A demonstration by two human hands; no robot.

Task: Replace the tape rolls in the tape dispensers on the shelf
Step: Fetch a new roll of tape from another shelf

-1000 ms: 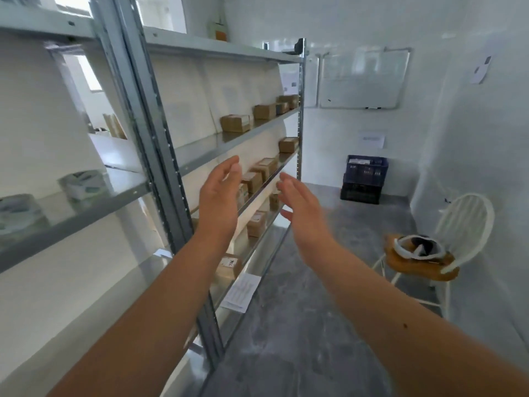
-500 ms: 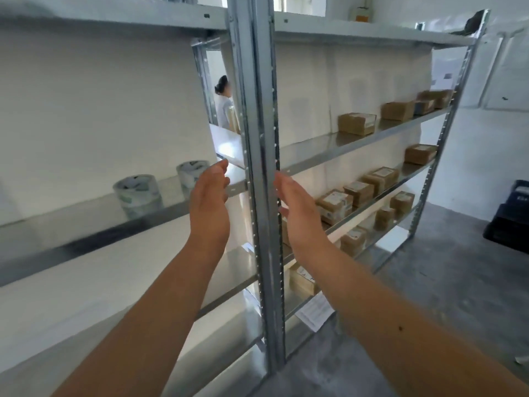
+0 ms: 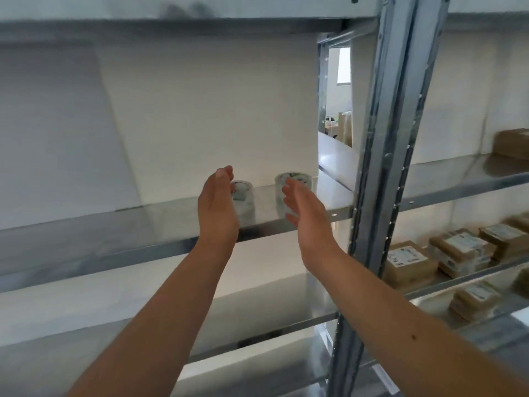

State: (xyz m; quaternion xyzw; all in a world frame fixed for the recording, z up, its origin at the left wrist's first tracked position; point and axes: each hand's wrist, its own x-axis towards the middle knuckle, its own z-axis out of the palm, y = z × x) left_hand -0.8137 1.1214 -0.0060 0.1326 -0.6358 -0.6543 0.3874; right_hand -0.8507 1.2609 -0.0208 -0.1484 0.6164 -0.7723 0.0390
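Two clear tape rolls stand on a metal shelf (image 3: 114, 224) at chest height. My left hand (image 3: 217, 207) is open, palm turned right, in front of the left tape roll (image 3: 243, 193) and covering part of it. My right hand (image 3: 306, 213) is open, palm turned left, in front of the right tape roll (image 3: 294, 181). Neither hand holds anything. I cannot tell whether the fingers touch the rolls. No tape dispenser is in view.
A grey steel upright post (image 3: 383, 167) stands just right of my right hand. Small cardboard boxes (image 3: 409, 262) with labels fill the shelves on the right. Another shelf board (image 3: 200, 21) runs above, and a lower one (image 3: 257, 322) below my arms.
The view has swung left along the rack. Both open hands have moved from in front of the post to the two tape rolls on the shelf.
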